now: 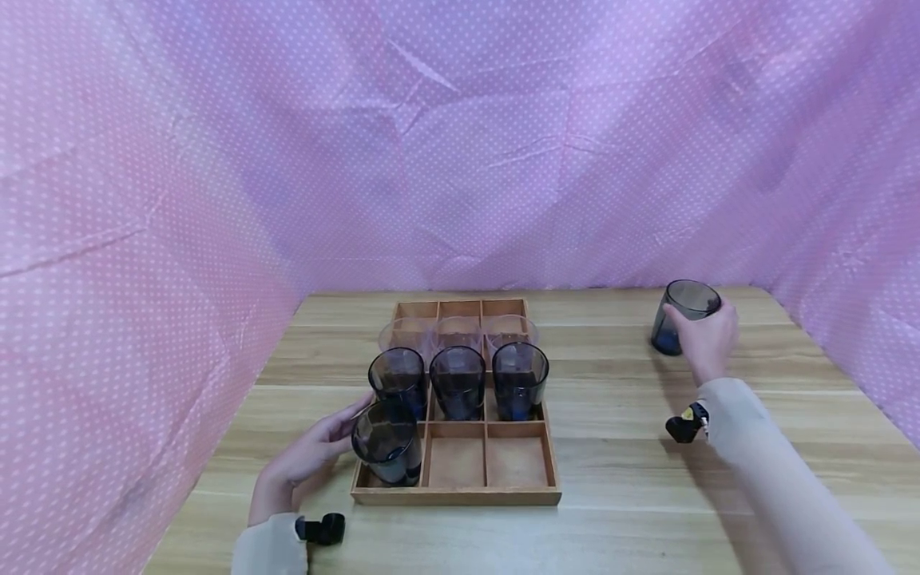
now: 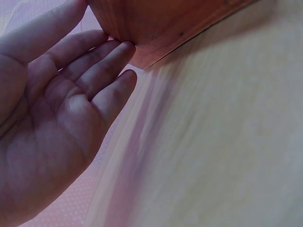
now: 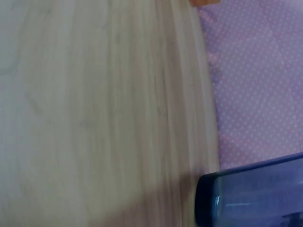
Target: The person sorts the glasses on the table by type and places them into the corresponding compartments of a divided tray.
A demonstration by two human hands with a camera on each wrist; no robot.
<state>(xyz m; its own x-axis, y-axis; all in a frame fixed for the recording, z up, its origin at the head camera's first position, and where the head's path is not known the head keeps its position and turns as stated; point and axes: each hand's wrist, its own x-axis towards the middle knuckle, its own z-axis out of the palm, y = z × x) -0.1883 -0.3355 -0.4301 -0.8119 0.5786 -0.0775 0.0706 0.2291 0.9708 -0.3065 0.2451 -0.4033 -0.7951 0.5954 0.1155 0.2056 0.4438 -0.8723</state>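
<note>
My right hand [image 1: 710, 342] grips a dark tinted glass [image 1: 667, 329] at the far right of the table, thumb on its near side. In the right wrist view only part of this glass [image 3: 258, 196] shows, and the hand is out of frame. My left hand [image 1: 312, 454] is at the left side of a divided wooden tray [image 1: 456, 497], its extended fingertips [image 2: 124, 51] at the tray's wooden side [image 2: 147, 28]. Beside that hand, a dark glass [image 1: 388, 447] stands in the tray's front-left compartment. Behind it stand three more dark glasses [image 1: 458, 383] in a row.
Three clear glasses [image 1: 458, 329] stand in a row behind the dark ones. The tray's thin dividers [image 1: 486, 455] rise between compartments. Pink dotted cloth [image 1: 460, 176] hangs around the back and sides of the light wooden table [image 1: 611, 447].
</note>
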